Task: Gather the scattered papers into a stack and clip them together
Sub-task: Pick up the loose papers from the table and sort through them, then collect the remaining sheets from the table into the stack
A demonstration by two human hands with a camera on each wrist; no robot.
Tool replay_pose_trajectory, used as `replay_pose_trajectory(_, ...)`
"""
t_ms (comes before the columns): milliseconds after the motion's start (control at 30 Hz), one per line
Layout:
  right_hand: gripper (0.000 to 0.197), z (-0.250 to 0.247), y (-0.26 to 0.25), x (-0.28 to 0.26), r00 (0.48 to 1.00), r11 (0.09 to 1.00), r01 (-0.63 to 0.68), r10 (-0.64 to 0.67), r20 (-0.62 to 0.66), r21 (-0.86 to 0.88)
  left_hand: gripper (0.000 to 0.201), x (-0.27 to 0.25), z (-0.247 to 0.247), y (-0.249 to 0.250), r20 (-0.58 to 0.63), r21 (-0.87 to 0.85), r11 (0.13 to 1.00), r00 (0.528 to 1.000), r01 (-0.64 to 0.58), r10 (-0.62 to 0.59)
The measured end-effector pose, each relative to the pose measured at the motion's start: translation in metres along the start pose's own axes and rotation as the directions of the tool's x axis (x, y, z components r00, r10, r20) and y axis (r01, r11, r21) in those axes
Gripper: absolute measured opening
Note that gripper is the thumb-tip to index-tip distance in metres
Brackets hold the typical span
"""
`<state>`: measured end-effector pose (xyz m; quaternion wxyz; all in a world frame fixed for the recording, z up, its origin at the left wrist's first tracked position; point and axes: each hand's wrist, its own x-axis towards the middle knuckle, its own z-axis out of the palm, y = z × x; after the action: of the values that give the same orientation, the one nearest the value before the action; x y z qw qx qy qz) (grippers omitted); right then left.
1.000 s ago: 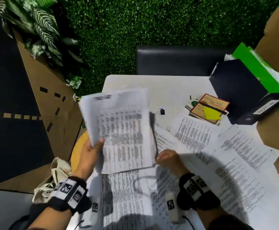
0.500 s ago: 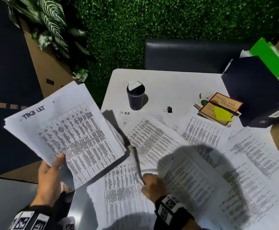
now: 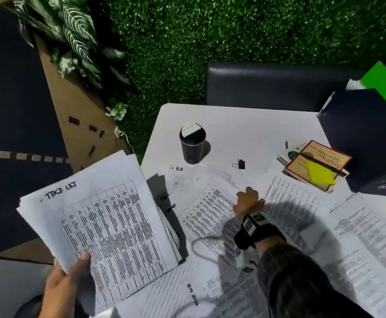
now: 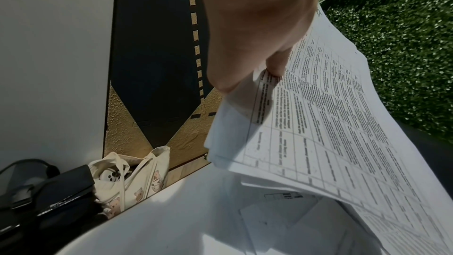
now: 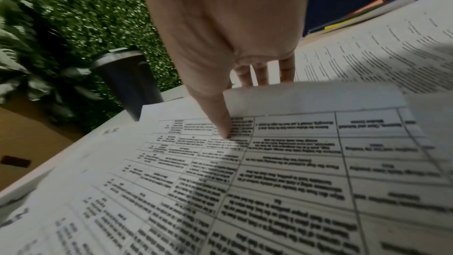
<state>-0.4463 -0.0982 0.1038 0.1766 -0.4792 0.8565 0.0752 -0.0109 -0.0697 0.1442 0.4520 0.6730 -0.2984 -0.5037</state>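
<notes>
The left hand held a stack of papers off the left edge of the white table, its grip clamped on the near corner with the thumb on top and the fingers hidden beneath; the top sheet carried a printed grid under a handwritten heading. The right hand reached out over the loose papers that covered most of the table, and its grip was closed on 1 sheet: the thumb pressed on the printed side while the fingers curled behind the raised far edge (the right wrist view showed this most plainly). A black binder clip lay on bare table just beyond the papers, apart from both hands. A dark cup with a lid stood further back on the left, and 2 books with a yellow note on top sat to the right beside a dark binder.
</notes>
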Motion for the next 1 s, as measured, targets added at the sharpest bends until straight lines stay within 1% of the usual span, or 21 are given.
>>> replay_pose_trajectory(67, 0.039, 0.009, 0.001, 0.005, 1.000, 1.000, -0.012, 0.012, 0.022, 0.008, 0.033, -0.002, 0.002, 0.002, -0.006, 0.007, 1.000, 1.000, -0.002, 0.002)
replay_pose_trajectory(133, 0.037, 0.014, 0.003, 0.007, 1.000, 1.000, 0.012, -0.012, -0.012, 0.002, 0.037, 0.000, 0.002, 0.001, 0.006, 0.001, 1.000, 1.000, -0.013, 0.013)
replay_pose_trajectory(200, 0.031, 0.014, 0.004, 0.005, 0.988, 0.997, 0.075, -0.074, -0.132, 0.006, 0.036, -0.001, 0.002, 0.001, 0.019, 0.027, 0.999, 1.000, -0.018, 0.018)
replay_pose_trajectory(233, 0.026, 0.012, 0.004, 0.003, 0.973, 0.991, 0.117, -0.100, -0.207, 0.070, 0.034, -0.002, 0.002, -0.001, 0.033, 0.037, 0.999, 0.999, -0.019, 0.018)
replay_pose_trajectory(267, 0.019, 0.006, 0.003, -0.001, 0.956, 0.965, 0.171, -0.113, -0.272, 0.201, 0.031, -0.004, 0.004, -0.001, 0.043, 0.043, 0.999, 0.999, -0.018, 0.017)
replay_pose_trajectory(367, 0.007, -0.021, 0.009, -0.009, 0.935, 0.745, 0.297, -0.099, -0.341, 0.597, 0.015, -0.008, 0.006, -0.004, 0.062, 0.067, 0.998, 0.998, -0.016, 0.011)
replay_pose_trajectory(433, 0.024, -0.047, 0.020, -0.017, 0.927, 0.534, 0.354, -0.092, -0.364, 0.767, 0.011, -0.010, 0.007, -0.005, 0.082, 0.075, 0.997, 0.996, -0.033, 0.027)
replay_pose_trajectory(467, 0.037, -0.062, 0.026, -0.024, 0.925, 0.396, 0.374, -0.098, -0.366, 0.839, 0.013, -0.011, 0.008, -0.005, 0.085, 0.079, 0.996, 0.996, -0.041, 0.035)
replay_pose_trajectory(500, 0.048, -0.076, 0.034, -0.031, 0.936, 0.273, 0.353, -0.102, -0.338, 0.895, 0.014, -0.011, 0.009, -0.006, 0.082, 0.086, 0.995, 0.996, -0.044, 0.037)
replay_pose_trajectory(533, 0.055, -0.087, 0.045, -0.037, 0.949, 0.197, 0.314, -0.102, -0.300, 0.929, 0.013, -0.013, 0.010, -0.004, 0.092, 0.080, 0.995, 0.995, -0.053, 0.046)
replay_pose_trajectory(567, 0.057, -0.096, 0.056, -0.042, 0.959, 0.156, 0.280, -0.098, -0.267, 0.947, 0.011, -0.013, 0.010, -0.003, 0.101, 0.076, 0.995, 0.993, -0.061, 0.053)
replay_pose_trajectory(633, 0.048, -0.108, 0.081, -0.053, 0.967, 0.110, 0.248, -0.084, -0.240, 0.962, 0.007, -0.014, 0.010, 0.003, 0.127, 0.051, 0.994, 0.988, -0.093, 0.086)
replay_pose_trajectory(700, 0.042, -0.113, 0.100, -0.066, 0.970, 0.061, 0.207, -0.141, -0.197, 0.976, 0.003, -0.013, 0.009, 0.007, 0.139, 0.038, 0.992, 0.984, -0.121, 0.115)
replay_pose_trajectory(733, 0.039, -0.112, 0.108, -0.072, 0.969, 0.071, 0.169, -0.195, -0.152, 0.983, 0.004, -0.013, 0.007, 0.009, 0.140, 0.027, 0.991, 0.982, -0.134, 0.129)
replay_pose_trajectory(767, 0.039, -0.108, 0.113, -0.079, 0.964, 0.144, 0.130, -0.251, -0.091, 0.981, 0.013, -0.007, 0.003, 0.007, 0.115, 0.028, 0.991, 0.986, -0.128, 0.124)
replay_pose_trajectory(833, 0.042, -0.092, 0.111, -0.093, 0.935, 0.462, 0.083, -0.343, 0.092, 0.883, 0.017, -0.003, 0.001, 0.009, 0.075, 0.035, 0.994, 0.992, -0.105, 0.102)
replay_pose_trajectory(867, 0.035, -0.082, 0.109, -0.097, 0.906, 0.640, 0.119, -0.383, 0.181, 0.759, 0.013, -0.003, 0.001, 0.010, 0.037, 0.036, 0.993, 0.993, -0.113, 0.111)
replay_pose_trajectory(900, 0.031, -0.070, 0.103, -0.100, 0.864, 0.763, 0.214, -0.440, 0.247, 0.610, 0.009, -0.003, 0.003, 0.010, -0.010, 0.045, 0.991, 0.992, -0.125, 0.125)
replay_pose_trajectory(933, 0.034, -0.057, 0.095, -0.103, 0.817, 0.828, 0.312, -0.484, 0.313, 0.466, 0.009, -0.005, 0.005, 0.013, -0.039, 0.060, 0.987, 0.988, -0.149, 0.152)
replay_pose_trajectory(967, 0.034, -0.044, 0.086, -0.107, 0.791, 0.870, 0.371, -0.479, 0.380, 0.326, 0.010, -0.008, 0.007, 0.016, -0.043, 0.084, 0.983, 0.985, -0.165, 0.169)
replay_pose_trajectory(1000, 0.029, -0.031, 0.073, -0.114, 0.791, 0.892, 0.398, -0.452, 0.413, 0.215, 0.011, -0.016, 0.009, 0.020, 0.012, 0.087, 0.978, 0.982, -0.188, 0.188)
